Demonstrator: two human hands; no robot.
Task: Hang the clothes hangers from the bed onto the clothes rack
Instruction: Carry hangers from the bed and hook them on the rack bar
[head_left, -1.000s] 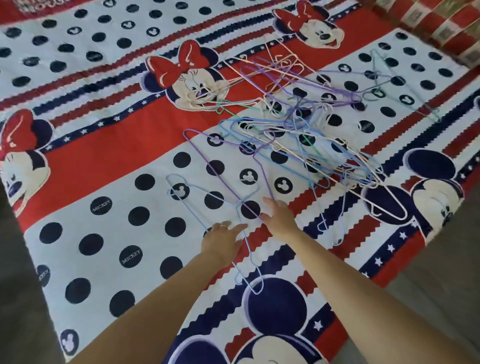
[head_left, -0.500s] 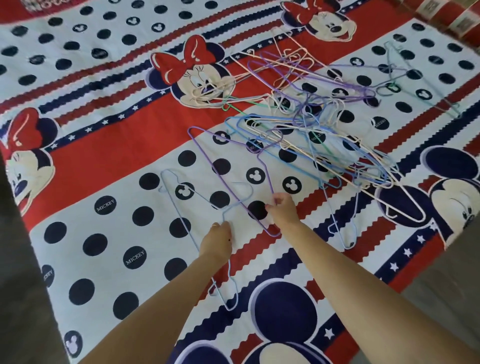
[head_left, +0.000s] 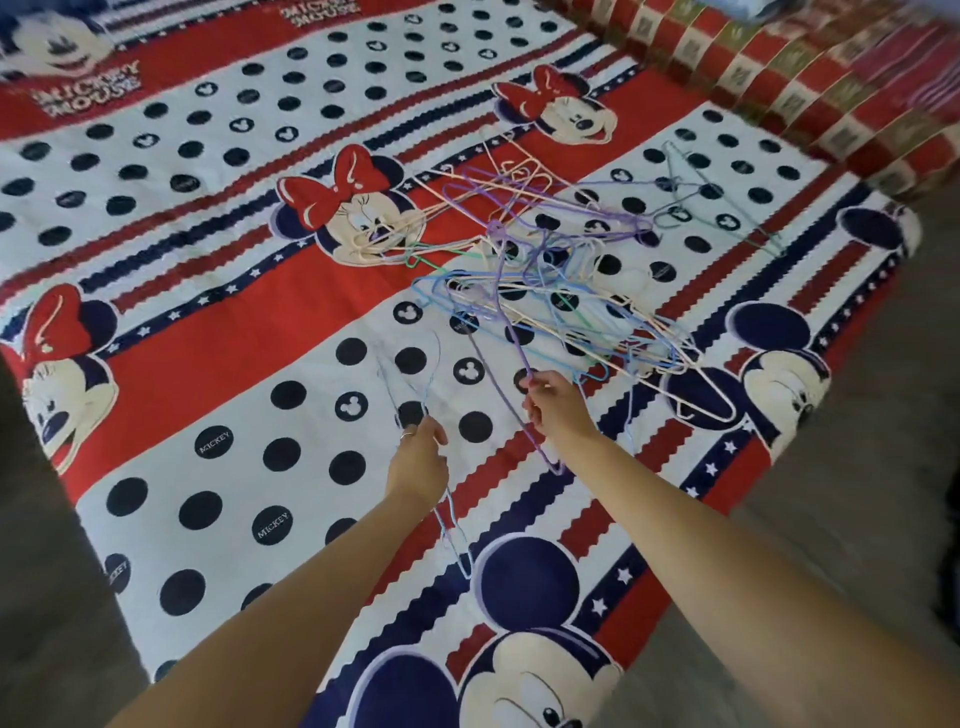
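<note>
- Step in hand, as judged: picking up, one thin wire hanger per hand, off the bed; nothing hung yet, and no clothes rack is in view.
- Left hand (head_left: 420, 462): fingers curled round a pale blue thin wire hanger (head_left: 451, 525) near its neck; the hanger's lower end trails toward the person over the cartoon-mouse printed bedspread (head_left: 208, 322).
- Right hand (head_left: 556, 402): fingertips pinch a purple thin wire hanger (head_left: 511, 338), whose far end reaches up into the heap.
- Tangled heap of coloured thin wire hangers (head_left: 571, 280): lies on the bedspread beyond the right hand, cream, blue, green and purple wires crossing.
- One grey-blue wire hanger (head_left: 717, 197): lies apart, to the right of the heap.
- Next move, as judged: draw the purple hanger clear without dragging snagged neighbours, then carry both to the rack.
- Red-and-gold patterned blanket (head_left: 779, 78): bunched at the far edge.
</note>
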